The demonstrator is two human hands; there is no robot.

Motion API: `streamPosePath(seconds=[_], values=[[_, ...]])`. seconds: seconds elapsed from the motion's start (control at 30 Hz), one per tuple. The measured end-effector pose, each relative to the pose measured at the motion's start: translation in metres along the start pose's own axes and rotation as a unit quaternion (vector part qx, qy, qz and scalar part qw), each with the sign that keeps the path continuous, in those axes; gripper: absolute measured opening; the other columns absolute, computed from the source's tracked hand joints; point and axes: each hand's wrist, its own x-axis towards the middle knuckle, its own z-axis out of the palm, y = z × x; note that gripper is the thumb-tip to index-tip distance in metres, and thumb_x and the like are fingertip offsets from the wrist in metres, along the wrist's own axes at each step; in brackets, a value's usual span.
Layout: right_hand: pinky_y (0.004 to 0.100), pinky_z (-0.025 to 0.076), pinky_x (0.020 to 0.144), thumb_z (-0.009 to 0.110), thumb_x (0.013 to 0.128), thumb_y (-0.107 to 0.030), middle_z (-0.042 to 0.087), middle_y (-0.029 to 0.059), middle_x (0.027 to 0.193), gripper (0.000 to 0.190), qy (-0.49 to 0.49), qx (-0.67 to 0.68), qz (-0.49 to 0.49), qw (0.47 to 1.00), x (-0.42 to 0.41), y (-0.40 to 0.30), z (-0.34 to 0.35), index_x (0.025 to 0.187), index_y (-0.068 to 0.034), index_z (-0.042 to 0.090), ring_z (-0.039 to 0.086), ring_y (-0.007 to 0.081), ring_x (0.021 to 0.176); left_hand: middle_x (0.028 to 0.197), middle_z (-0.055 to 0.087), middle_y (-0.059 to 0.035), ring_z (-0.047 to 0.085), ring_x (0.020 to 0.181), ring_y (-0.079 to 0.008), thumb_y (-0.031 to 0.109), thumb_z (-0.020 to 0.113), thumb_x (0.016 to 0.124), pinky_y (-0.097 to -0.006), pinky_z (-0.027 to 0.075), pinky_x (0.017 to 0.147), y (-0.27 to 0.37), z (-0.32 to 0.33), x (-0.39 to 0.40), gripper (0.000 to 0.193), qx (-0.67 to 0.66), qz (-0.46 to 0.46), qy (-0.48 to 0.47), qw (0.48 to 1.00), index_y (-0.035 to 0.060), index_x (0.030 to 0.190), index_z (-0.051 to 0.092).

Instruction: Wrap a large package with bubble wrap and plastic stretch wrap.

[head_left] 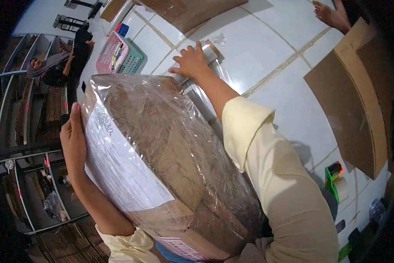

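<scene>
A cardboard box (170,144) wrapped in clear plastic film stands tilted before me. A white printed sheet (118,157) lies under the film on its left side, and a red-and-white label (180,246) is near its lower end. My left hand (74,144) holds the box by its left side, thumb up along the edge. Beyond the box's far right corner, my right hand (192,62) reaches over a roll of clear stretch film (210,52) on the floor, its fingers spread. Whether the palm touches the roll is hard to tell. A stretch of clear film (200,95) lies between roll and box.
Pink and green plastic baskets (131,59) holding pens stand beyond the box. Opened cardboard (344,111) and a green tape dispenser (333,182) are to the right. Another box (190,13) is ahead. A person (59,62) sits by the shelves (29,105); another person's foot (331,14) shows upper right.
</scene>
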Motion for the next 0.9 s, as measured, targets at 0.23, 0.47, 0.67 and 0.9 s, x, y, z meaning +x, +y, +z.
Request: streamPosePath(seconds=[0.23, 0.47, 0.67, 0.9], values=[[0.0604, 0.001, 0.085, 0.027, 0.074, -0.054, 0.045, 0.0066, 0.106, 0.049, 0.033, -0.053, 0.090, 0.994, 0.031, -0.003, 0.004, 0.093, -0.020, 0.056, 0.031, 0.0264, 0.107, 0.067, 0.054, -0.0161, 0.052, 0.067, -0.0183, 0.056, 0.036, 0.071, -0.0267, 0.037, 0.066, -0.009, 0.049, 0.038, 0.065, 0.070, -0.018, -0.034, 0.997, -0.0065, 0.077, 0.055], [0.0497, 0.018, 0.087, 0.044, 0.071, -0.041, 0.045, 0.0092, 0.106, 0.045, 0.117, 0.123, -0.007, 0.986, 0.066, 0.011, 0.013, 0.108, -0.015, 0.044, 0.034, 0.0271, 0.105, 0.089, 0.052, -0.0219, 0.048, 0.089, -0.0297, 0.059, 0.030, 0.071, -0.0315, 0.031, 0.081, -0.038, 0.065, 0.061, 0.068, -0.017, 0.049, -0.037, 0.998, -0.0016, 0.088, 0.056], [0.0341, 0.027, 0.088, 0.061, 0.063, -0.030, 0.021, 0.0126, 0.124, 0.071, 0.058, 0.479, 0.094, 0.871, 0.006, 0.116, 0.009, 0.120, -0.010, 0.024, 0.029, 0.0253, 0.109, 0.102, 0.048, -0.0155, 0.043, 0.098, -0.0240, 0.043, 0.048, 0.072, -0.0303, 0.030, 0.085, -0.208, 0.039, 0.096, 0.056, -0.109, 0.015, 0.045, 0.993, -0.0003, 0.108, 0.041], [0.0303, 0.035, 0.081, 0.058, 0.066, -0.034, 0.033, 0.0170, 0.115, 0.066, -0.090, 0.472, 0.100, 0.871, 0.019, 0.062, -0.018, 0.115, -0.001, 0.029, 0.040, 0.0246, 0.100, 0.102, 0.045, -0.0174, 0.046, 0.094, -0.0234, 0.038, 0.062, 0.062, -0.0285, 0.036, 0.080, -0.281, 0.134, 0.050, 0.069, -0.388, -0.109, -0.117, 0.908, -0.0058, 0.109, 0.035]])
